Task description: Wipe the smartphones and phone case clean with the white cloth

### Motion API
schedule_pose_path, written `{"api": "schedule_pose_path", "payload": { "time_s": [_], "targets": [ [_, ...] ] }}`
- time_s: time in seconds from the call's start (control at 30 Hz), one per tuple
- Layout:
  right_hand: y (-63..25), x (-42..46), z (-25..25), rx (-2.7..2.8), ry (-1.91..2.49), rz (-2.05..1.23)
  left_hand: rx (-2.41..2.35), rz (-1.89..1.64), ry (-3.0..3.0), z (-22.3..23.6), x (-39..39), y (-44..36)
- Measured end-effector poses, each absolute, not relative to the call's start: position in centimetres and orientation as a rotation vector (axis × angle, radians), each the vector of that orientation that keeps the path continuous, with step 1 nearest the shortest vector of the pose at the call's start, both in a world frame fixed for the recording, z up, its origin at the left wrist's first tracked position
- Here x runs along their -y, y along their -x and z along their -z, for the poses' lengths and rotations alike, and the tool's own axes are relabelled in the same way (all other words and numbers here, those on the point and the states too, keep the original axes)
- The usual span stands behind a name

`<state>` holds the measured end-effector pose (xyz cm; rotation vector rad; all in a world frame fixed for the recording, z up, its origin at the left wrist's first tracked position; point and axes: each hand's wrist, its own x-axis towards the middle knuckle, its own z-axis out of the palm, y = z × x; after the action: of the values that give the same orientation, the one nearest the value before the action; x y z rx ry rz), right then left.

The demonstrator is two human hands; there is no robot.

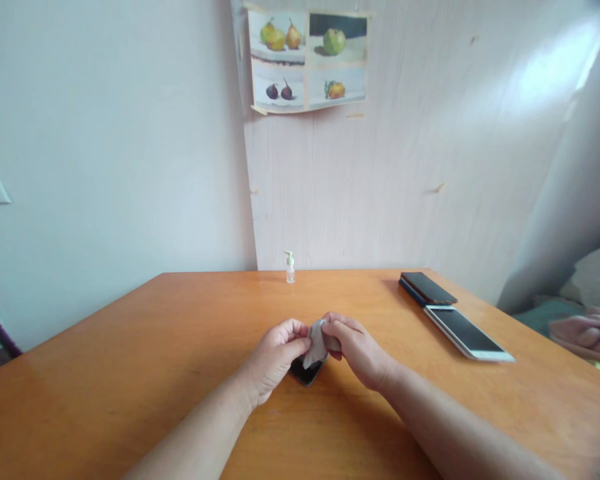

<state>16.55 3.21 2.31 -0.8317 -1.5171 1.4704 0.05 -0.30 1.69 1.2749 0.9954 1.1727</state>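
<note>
A small grey cloth (317,347) is bunched between my two hands, just above a dark phone (306,375) lying on the wooden table (180,387). My left hand (275,357) pinches the cloth's left edge between thumb and fingers. On the other side, my right hand (357,347) is closed around the cloth's right part, its fingers curled. Most of the phone is covered by the cloth and the hands; its lower corner shows toward me. Whether the cloth presses on the screen, I cannot tell.
A small clear pump bottle (291,270) stands at the table's far edge. To the right lie a dark phone in an open case (429,288) and a white tablet (469,333). Fruit pictures (309,60) hang on the wall. A blurred pinkish shape (587,333) is beyond the right edge.
</note>
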Motion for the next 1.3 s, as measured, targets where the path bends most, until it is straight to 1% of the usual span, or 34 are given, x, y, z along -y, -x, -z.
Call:
{"api": "schedule_pose_path", "payload": {
  "time_s": [0.1,0.27,0.33,0.53,0.73,0.9,1.03,1.17,1.3],
  "targets": [
    [-16.4,-4.1,-1.4,1.504,0.942,-1.374,-1.015,-1.226,-1.231,-1.4,-0.2,0.3],
    [-16.7,-5.1,-0.5,1.493,1.122,-0.910,-0.955,-1.313,-1.092,-1.3,-0.4,0.6],
    [-16.8,-4.7,-0.8,1.548,1.085,-0.842,-0.950,-1.336,-1.069,-1.4,-0.4,0.6],
    [-16.2,-3.6,-0.6,1.784,0.896,-1.165,-0.910,-1.343,-1.053,-1.1,-0.5,0.7],
    [-16.2,-3.8,-0.4,1.699,0.806,-1.371,-0.976,-1.389,-1.025,-1.2,-0.5,0.7],
    [-16.2,-3.5,-1.0,1.604,0.836,-1.463,-0.806,-1.306,-0.992,-1.5,-0.3,0.5],
    [-16.1,-3.8,-0.8,1.509,0.954,-1.497,-0.915,-1.308,-1.144,-1.3,-0.1,0.2],
    [-16.1,-3.8,-0.8,1.434,0.927,-1.580,-1.027,-1.354,-1.247,-1.1,0.0,0.0],
    [-16.1,-3.6,-1.0,1.425,0.893,-1.630,-0.932,-1.381,-1.139,-1.3,0.1,0.1]
  ]
}}
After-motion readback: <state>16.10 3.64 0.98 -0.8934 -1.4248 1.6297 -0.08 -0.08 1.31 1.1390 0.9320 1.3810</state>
